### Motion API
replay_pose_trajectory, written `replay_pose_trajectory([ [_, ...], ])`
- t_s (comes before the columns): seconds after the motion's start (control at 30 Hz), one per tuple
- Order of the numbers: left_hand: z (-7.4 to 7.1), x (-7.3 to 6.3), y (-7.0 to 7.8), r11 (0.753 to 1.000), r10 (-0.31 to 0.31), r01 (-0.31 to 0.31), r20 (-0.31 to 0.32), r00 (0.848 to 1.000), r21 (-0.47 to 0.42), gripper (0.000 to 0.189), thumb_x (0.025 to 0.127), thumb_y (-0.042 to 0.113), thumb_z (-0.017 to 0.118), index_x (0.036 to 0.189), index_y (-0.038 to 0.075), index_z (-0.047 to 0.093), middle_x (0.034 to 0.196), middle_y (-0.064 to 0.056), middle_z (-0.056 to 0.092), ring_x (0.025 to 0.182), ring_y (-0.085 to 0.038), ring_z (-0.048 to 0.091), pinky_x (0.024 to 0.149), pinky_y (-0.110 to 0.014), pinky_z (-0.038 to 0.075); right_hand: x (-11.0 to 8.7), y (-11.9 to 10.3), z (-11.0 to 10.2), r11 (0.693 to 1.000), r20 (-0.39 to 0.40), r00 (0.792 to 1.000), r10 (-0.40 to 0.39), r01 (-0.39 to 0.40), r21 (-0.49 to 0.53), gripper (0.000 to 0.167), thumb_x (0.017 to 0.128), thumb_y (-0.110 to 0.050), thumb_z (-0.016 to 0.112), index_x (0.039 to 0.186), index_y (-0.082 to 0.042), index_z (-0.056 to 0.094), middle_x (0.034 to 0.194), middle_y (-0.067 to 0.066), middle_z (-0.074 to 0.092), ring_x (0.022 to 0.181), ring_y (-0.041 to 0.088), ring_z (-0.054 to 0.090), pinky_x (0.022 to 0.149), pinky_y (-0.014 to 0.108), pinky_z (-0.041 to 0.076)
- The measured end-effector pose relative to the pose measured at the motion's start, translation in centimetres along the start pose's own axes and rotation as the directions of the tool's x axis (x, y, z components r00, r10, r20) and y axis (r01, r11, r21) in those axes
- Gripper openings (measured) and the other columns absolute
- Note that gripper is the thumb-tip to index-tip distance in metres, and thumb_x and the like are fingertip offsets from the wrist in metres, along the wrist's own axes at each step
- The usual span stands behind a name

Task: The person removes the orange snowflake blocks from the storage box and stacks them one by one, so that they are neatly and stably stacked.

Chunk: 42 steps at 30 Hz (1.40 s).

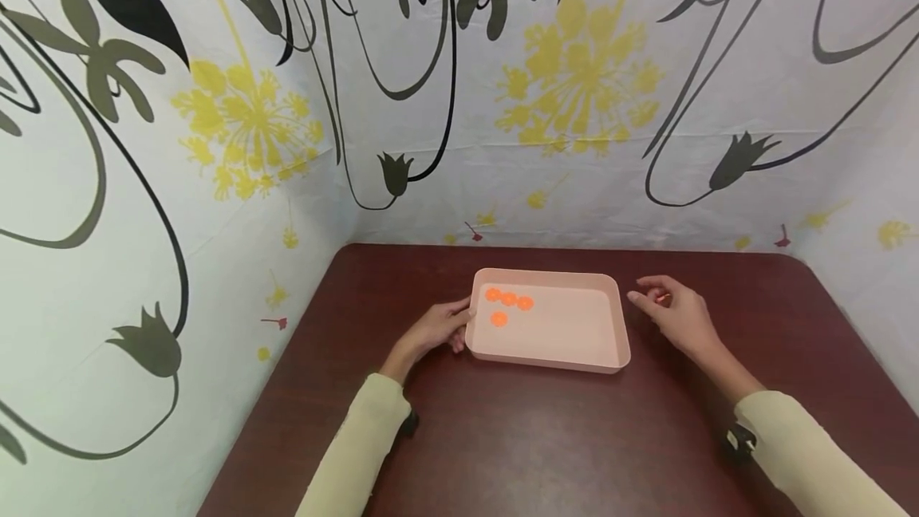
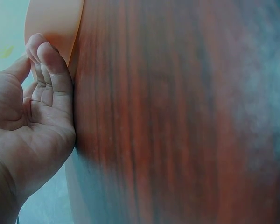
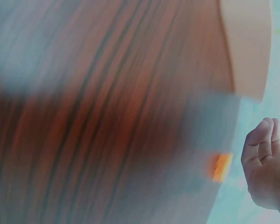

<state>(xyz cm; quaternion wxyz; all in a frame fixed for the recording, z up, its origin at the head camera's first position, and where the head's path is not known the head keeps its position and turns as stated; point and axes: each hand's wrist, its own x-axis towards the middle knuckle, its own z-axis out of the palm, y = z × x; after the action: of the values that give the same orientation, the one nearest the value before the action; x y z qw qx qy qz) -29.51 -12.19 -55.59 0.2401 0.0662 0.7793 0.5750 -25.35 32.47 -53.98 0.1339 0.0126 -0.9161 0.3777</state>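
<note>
A shallow peach-coloured tray rests on the dark table. Several flat, round orange pieces lie in its left part, most in a short row with one below. My left hand grips the tray's left end, thumb at the rim; the left wrist view shows the same hand with its fingertips against the tray wall. Off the tray's right end, my right hand hovers with loosely bent fingers. In the right wrist view, a small orange piece sits apart from that hand.
The dark reddish-brown table has rounded far corners. A patterned cloth with flowers and leaves hangs behind it and along both sides.
</note>
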Motion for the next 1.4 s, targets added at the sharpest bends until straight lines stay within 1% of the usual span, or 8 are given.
replay_pose_trajectory([
  [0.17,0.0,0.0,0.0,1.000,0.010,-0.010,-0.002,1.000,0.011,0.056,0.110,0.035,0.058,0.162,0.019,0.044,0.070,-0.003,0.060,0.056,-0.011,0.060,0.057,-0.025,0.058,-0.1,-2.8,1.6,0.996,-0.007,0.999,-0.049,0.049,0.068,0.035,0.099,-0.033,0.077,0.123,-0.009,0.072,0.087,0.003,0.062,0.069,0.005,0.054,0.055,0.020,0.044],
  [0.3,-0.1,0.1,-0.2,1.000,0.015,-0.015,-0.003,1.000,0.017,0.056,0.110,0.035,0.058,0.162,0.019,0.045,0.069,-0.003,0.060,0.056,-0.012,0.060,0.056,-0.025,0.058,-0.2,-4.4,2.8,0.990,0.023,0.996,-0.088,0.085,0.115,0.037,0.099,-0.035,0.076,0.125,-0.009,0.073,0.089,0.004,0.063,0.073,0.009,0.056,0.059,0.018,0.045],
  [0.47,-0.1,0.2,-0.3,1.000,0.015,-0.015,0.006,1.000,0.011,0.056,0.110,0.035,0.058,0.162,0.020,0.045,0.070,-0.003,0.060,0.056,-0.012,0.060,0.057,-0.026,0.058,-0.3,-5.6,4.0,0.993,0.036,0.994,-0.104,0.102,0.054,0.039,0.099,-0.041,0.075,0.124,-0.011,0.073,0.091,0.004,0.065,0.080,0.013,0.059,0.066,0.018,0.047],
  [0.7,-0.1,0.1,-0.1,1.000,0.015,-0.015,0.011,1.000,-0.004,0.056,0.110,0.033,0.059,0.162,0.018,0.045,0.069,-0.004,0.060,0.055,-0.012,0.060,0.057,-0.025,0.058,-0.1,-6.8,5.5,0.994,0.030,0.993,-0.113,0.113,0.009,0.039,0.096,-0.036,0.080,0.125,-0.011,0.073,0.088,0.003,0.067,0.076,0.013,0.061,0.065,0.021,0.047],
  [1.0,-0.1,0.1,-0.1,1.000,-0.001,0.001,0.006,1.000,0.008,0.057,0.110,0.036,0.059,0.162,0.021,0.044,0.071,-0.004,0.061,0.057,-0.012,0.061,0.057,-0.025,0.058,0.9,-8.2,8.3,0.948,0.062,0.959,-0.277,0.262,0.178,0.023,0.094,-0.009,0.080,0.117,-0.003,0.077,0.086,0.010,0.070,0.074,0.014,0.062,0.067,0.019,0.052],
  [1.17,-0.1,0.1,-0.1,1.000,0.006,-0.006,0.009,1.000,0.009,0.057,0.110,0.036,0.059,0.162,0.020,0.045,0.071,-0.004,0.060,0.057,-0.012,0.061,0.057,-0.025,0.058,0.7,-8.8,9.3,0.955,0.215,0.967,-0.139,0.073,0.288,0.039,0.095,-0.011,0.079,0.133,-0.009,0.069,0.093,0.016,0.072,0.071,0.018,0.069,0.060,0.026,0.057],
  [1.27,-0.1,0.1,-0.1,1.000,0.007,-0.008,0.007,1.000,0.017,0.056,0.110,0.036,0.059,0.162,0.020,0.044,0.071,-0.003,0.060,0.057,-0.012,0.060,0.057,-0.025,0.058,0.7,-9.2,10.0,0.937,0.309,0.950,-0.048,-0.065,0.343,0.050,0.096,-0.011,0.078,0.143,-0.013,0.062,0.105,0.021,0.071,0.075,0.023,0.072,0.059,0.032,0.060],
  [1.4,-0.1,0.0,-0.2,1.000,0.007,-0.007,0.004,1.000,0.024,0.056,0.110,0.037,0.058,0.162,0.020,0.044,0.071,-0.003,0.060,0.057,-0.012,0.060,0.057,-0.025,0.058,0.9,-9.5,11.1,0.927,0.335,0.942,0.006,-0.131,0.351,0.051,0.097,-0.012,0.077,0.145,-0.016,0.060,0.112,0.021,0.071,0.081,0.021,0.073,0.062,0.033,0.061],
])
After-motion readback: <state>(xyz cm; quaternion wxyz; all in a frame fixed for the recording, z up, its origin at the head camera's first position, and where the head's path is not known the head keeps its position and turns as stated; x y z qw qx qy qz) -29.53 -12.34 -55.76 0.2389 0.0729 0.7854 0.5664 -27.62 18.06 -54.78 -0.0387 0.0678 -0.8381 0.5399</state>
